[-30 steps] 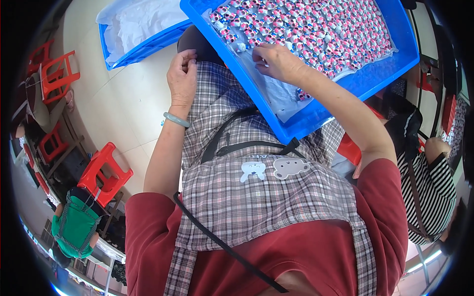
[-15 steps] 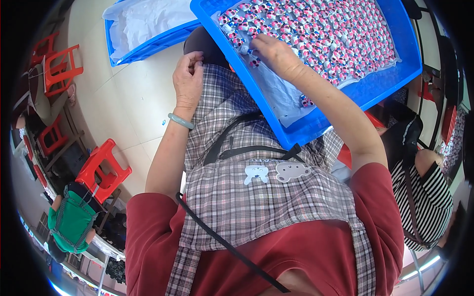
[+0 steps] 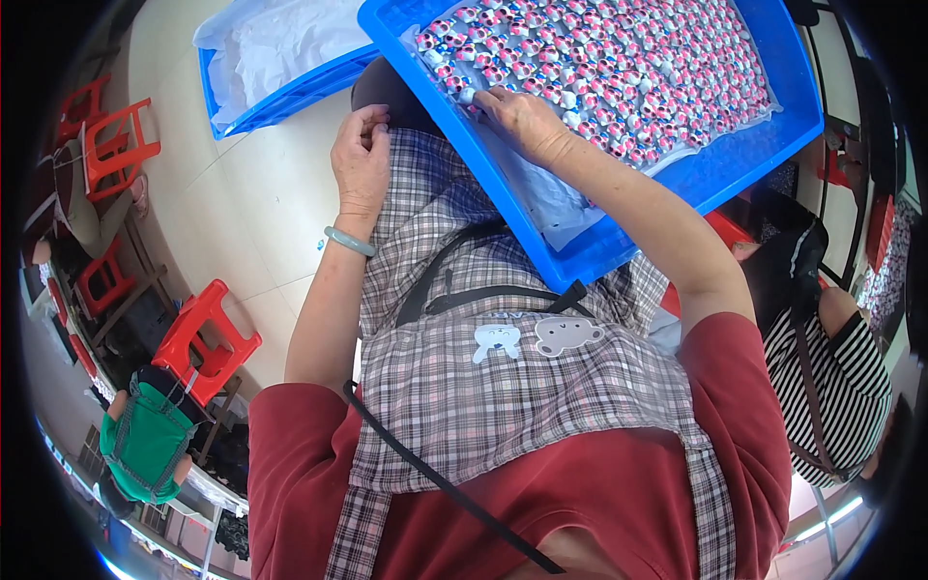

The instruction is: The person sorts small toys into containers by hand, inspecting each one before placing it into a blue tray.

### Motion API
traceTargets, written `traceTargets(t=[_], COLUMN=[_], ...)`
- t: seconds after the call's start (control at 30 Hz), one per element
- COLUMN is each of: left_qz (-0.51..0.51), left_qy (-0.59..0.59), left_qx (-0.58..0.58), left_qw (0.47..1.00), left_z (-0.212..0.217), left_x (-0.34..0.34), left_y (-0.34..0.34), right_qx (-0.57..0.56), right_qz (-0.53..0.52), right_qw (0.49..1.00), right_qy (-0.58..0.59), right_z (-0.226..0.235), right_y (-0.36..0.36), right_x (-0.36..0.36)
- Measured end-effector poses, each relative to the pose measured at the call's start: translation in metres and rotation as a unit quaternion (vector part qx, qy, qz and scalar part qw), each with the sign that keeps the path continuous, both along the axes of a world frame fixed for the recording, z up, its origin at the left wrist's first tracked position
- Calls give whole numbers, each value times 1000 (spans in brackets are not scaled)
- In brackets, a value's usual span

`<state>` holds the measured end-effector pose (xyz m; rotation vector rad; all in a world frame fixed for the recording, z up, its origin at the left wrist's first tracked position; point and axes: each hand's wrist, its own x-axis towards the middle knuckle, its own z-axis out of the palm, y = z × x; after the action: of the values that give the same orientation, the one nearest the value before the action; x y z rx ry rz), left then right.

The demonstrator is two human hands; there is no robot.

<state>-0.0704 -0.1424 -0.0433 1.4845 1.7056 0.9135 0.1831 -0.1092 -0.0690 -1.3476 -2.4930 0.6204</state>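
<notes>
While the right hand bends over the near-left edge of the load, many small glossy figurines coloured pink, white and blue with dark markings lie in a large blue rectangular plastic tray. They're packed close in rough rows, thinning toward the left corner, on a crumpled white paper liner; the liner strip under the right wrist shows bare. One pale roundish piece sits right at the right fingertips. Right fingers bunched together, pointing down; can't tell if they clamp on anything. Left hand is outside the tray, over the lap, fingers curled with thumb close; can't tell whether anything is inside.

Counts: two hands; two blue trays, the second paper-lined, at upper left; figurines too many to count; one pale green ring bracelet on the left wrist; two animal patches on one grey plaid cloth apron; at least four red plastic stools on the left.

Around: pale tiled floor, a person in green lower left, a person in black-and-white stripes right. In the way: right hand and forearm cover some liner and tray rim; a thin black cord crosses the apron.
</notes>
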Motion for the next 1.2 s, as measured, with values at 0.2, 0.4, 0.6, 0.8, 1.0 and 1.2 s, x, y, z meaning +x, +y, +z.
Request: traceTargets(t=[0.2, 0.4, 0.6, 0.8, 1.0, 1.2], left_qz=[12, 14, -9, 16, 17, 16], left_qy=[7, -42, -7, -10, -17, -10], left_qx=[5, 24, 48, 74, 79, 86], left_qw=[1000, 999, 999, 997, 997, 996], left_z=[-4, -4, -7, 10, 11, 12], left_x=[-9, 2, -5, -1, 2, -1], left_y=[-4, 10, 8, -2, 4, 2], right_qx=[-40, -141, -215, -95, -114, -124], right_qz=[55, 236, 171, 176, 149, 195], right_qw=[998, 922, 888, 912, 932, 935], right_qy=[12, -272, -370, -359, -311, -269], right_z=[31, 39, 43, 46, 37, 34], right_y=[-10, -49, -64, -80, -78, -62], right_x=[56, 109, 81, 83, 90, 110])
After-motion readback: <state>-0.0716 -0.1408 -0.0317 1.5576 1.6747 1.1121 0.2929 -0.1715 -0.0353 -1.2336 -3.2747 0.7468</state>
